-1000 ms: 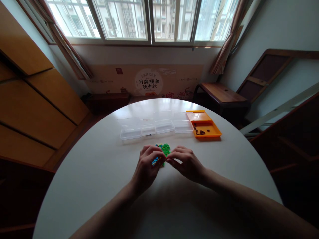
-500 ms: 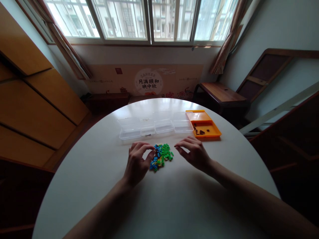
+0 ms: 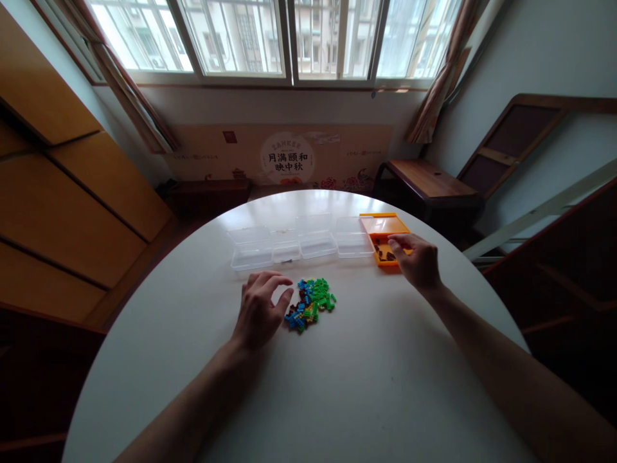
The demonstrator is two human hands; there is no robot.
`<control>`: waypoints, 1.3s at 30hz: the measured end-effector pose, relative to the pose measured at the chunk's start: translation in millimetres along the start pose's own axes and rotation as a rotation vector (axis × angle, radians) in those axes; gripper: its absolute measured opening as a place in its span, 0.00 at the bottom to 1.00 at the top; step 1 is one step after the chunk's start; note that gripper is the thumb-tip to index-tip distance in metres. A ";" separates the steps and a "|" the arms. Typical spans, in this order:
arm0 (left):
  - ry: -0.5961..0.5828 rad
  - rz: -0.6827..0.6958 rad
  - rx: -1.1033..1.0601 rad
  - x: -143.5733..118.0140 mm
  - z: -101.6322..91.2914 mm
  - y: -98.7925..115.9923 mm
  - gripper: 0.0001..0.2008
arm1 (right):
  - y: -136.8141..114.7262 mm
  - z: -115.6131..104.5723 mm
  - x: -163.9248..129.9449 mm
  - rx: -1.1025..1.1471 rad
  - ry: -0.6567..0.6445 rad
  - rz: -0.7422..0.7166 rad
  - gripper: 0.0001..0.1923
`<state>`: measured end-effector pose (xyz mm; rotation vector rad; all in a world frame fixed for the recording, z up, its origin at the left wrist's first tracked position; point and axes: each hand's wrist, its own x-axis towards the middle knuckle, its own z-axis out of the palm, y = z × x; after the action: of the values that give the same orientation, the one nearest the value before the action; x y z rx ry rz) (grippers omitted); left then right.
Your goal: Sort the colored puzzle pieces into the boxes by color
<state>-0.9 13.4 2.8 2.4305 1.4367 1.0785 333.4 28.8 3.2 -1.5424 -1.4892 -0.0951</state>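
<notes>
A small pile of green, blue and yellow bricks point(image 3: 312, 301) lies on the round white table point(image 3: 337, 386). My left hand point(image 3: 259, 310) rests just left of the pile, fingers spread and curled, holding nothing. My right hand point(image 3: 417, 261) reaches over the near half of an open orange box point(image 3: 383, 225) at the back right. Its fingertips hang above a few dark pieces point(image 3: 380, 254) in the box. The fingers lie close together, and whether they pinch a piece is hidden.
A row of open clear plastic boxes point(image 3: 251, 257) stands behind the pile, left of the orange box. A dark wooden side table point(image 3: 429, 180) stands beyond the table's far right edge. Wooden cabinets line the left wall, and windows fill the back wall.
My hands were together on the pile, then parted. My right hand has moved right and away to the orange box. My left hand has drawn slightly left and opened.
</notes>
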 end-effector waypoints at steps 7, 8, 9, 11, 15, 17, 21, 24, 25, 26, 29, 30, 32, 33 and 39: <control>-0.157 -0.021 0.026 2.5 -5.5 -12.5 0.14 | -13.0 1.8 -4.5 0.029 -0.033 -0.059 0.11; -0.188 -0.017 0.022 3.0 -7.4 -13.8 0.14 | -13.5 3.0 -5.8 0.027 -0.044 -0.074 0.11; -0.220 -0.007 0.015 3.6 -9.2 -14.8 0.14 | -13.6 4.2 -7.1 0.022 -0.056 -0.090 0.11; -0.278 0.023 -0.003 4.7 -12.3 -16.1 0.13 | -13.1 6.7 -9.6 0.010 -0.072 -0.118 0.11; -0.341 0.075 -0.044 6.2 -13.6 -17.5 0.09 | -12.9 9.6 -12.5 0.003 -0.088 -0.145 0.11; -0.357 0.087 -0.053 6.4 -12.4 -17.8 0.07 | -14.0 10.0 -13.0 0.013 -0.093 -0.142 0.11; -0.366 0.099 -0.038 5.9 -10.3 -16.4 0.05 | -17.8 10.0 -13.4 0.053 -0.101 -0.116 0.10; -0.340 0.120 -0.037 5.7 -9.6 -14.6 0.05 | -22.3 9.7 -13.9 0.083 -0.120 -0.100 0.10; -0.331 0.129 -0.037 5.8 -9.3 -14.1 0.05 | -24.5 9.6 -14.3 0.096 -0.126 -0.099 0.10; -0.318 0.135 -0.036 6.0 -9.0 -13.6 0.04 | -27.2 9.6 -15.2 0.110 -0.132 -0.102 0.10; -0.257 0.153 -0.042 7.2 -7.9 -10.7 0.04 | -39.5 10.9 -21.3 0.167 -0.177 -0.129 0.09; -0.235 0.163 -0.052 7.7 -7.7 -8.7 0.04 | -45.3 11.8 -24.9 0.199 -0.211 -0.141 0.08; -0.193 0.191 -0.077 8.7 -7.6 -2.3 0.04 | -59.0 13.9 -34.3 0.295 -0.302 -0.145 0.07; -0.175 0.207 -0.089 9.1 -7.7 2.0 0.04 | -66.6 14.7 -39.7 0.358 -0.359 -0.133 0.06; -0.088 0.280 -0.130 5.8 -6.6 29.2 0.06 | -102.1 12.9 -62.9 0.621 -0.696 -0.100 0.07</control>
<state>17.7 0.6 23.3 2.6005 0.9880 1.0625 228.2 -29.3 13.3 -1.0185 -1.8799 0.8488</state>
